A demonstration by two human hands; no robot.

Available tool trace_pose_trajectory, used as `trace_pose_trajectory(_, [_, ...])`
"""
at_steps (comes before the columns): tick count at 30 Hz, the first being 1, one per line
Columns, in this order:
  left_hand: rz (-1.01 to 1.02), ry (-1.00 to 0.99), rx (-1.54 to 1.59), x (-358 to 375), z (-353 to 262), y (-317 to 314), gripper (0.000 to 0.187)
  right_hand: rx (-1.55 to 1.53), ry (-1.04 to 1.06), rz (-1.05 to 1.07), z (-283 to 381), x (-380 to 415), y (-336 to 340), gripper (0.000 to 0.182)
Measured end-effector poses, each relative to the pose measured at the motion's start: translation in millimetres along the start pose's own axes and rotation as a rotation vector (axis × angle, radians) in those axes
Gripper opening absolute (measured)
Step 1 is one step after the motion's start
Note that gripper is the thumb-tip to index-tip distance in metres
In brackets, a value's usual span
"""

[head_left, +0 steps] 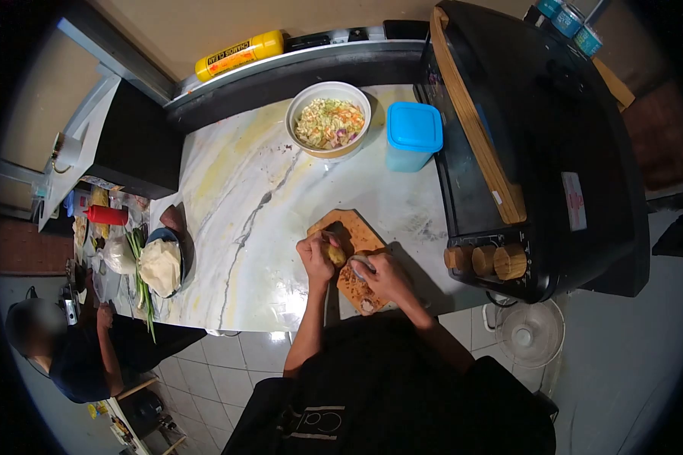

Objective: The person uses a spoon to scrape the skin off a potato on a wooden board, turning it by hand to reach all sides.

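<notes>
A wooden cutting board (347,221) lies near the front edge of the marble-patterned counter, strewn with small brown scraps. My left hand (316,256) is closed around a yellow-brown root or tuber (334,255) above the board's left side. My right hand (385,279), just to its right, is closed on a small grey-white tool (361,265); its working end is too small to make out. A pale piece (368,305) rests at the near end of the board, below my right hand.
Behind the board stand a bowl of shredded vegetables (328,121) and a blue-lidded container (414,136). A large black oven (546,152) borders the right. At left are green onions (143,280), a dark bowl with a pale mass (160,267) and another person (80,349).
</notes>
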State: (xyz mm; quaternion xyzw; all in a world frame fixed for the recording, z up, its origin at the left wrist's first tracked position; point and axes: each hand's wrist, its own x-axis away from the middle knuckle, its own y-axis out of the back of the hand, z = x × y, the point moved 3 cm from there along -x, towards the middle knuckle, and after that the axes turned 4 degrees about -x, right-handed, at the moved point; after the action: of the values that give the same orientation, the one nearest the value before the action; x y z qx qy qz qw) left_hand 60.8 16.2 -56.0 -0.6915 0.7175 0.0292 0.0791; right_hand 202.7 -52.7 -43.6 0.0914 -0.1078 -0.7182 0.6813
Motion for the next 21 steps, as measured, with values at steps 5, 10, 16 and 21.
trace_pose_trajectory(5, [0.003,0.042,-0.026,-2.2,-1.2,-0.8,0.044,-0.159,-0.109,0.15,8.4,1.3,-7.8,0.038])
trace_pose_trajectory(10, [0.023,-0.004,-0.005,-4.3,-1.0,-1.0,0.045,-0.028,-0.061,0.152,-1.5,-2.7,-2.6,0.041])
trace_pose_trajectory(16, [0.018,0.024,0.002,1.0,3.5,-0.2,0.043,-0.08,-0.069,0.173,-2.4,1.7,-7.7,0.042])
trace_pose_trajectory(21, [0.031,-0.015,0.014,-4.9,1.3,0.5,0.043,-0.06,-0.135,0.197,-1.1,-5.0,-0.9,0.044])
